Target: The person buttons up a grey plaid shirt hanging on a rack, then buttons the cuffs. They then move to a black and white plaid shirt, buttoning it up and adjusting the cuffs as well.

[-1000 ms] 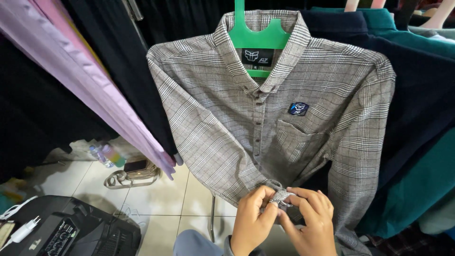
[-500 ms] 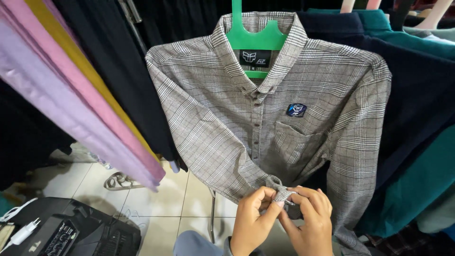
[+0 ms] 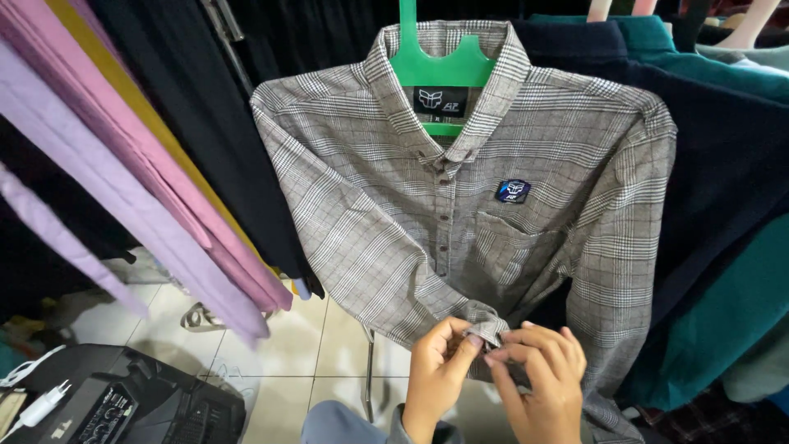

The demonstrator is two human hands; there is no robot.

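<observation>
Grey plaid shirt fills centre of frame, hung on a green hanger at top centre, collar buttoned, dark label under the hook, small blue-black badge above the chest pocket, right of the button row. One sleeve is folded across the front, cuff ending at lower centre.

Left side of frame: lilac and pink garments slant down from upper left w/ a mustard one behind, black clothes beyond. Right side: navy and teal garments. Lower left: white tile floor and a black bag w/ a white cable on it.

Lower centre: left hand pinches the cuff edge btwn thumb and fingers, closed on the cloth. Right hand is just beside it, fingertips curled in on the same cuff, also gripping; exactly what's under them (button or buttonhole) too small to tell.

Vs. the earlier views: hands and cuff sit in about the same spot, fingers a bit closer together at the cuff. Shirt hangs the same. Lilac/pink row at left has shifted across the frame, prob. head movement. So the fiddling at the cuff is ongoing, not finished.
</observation>
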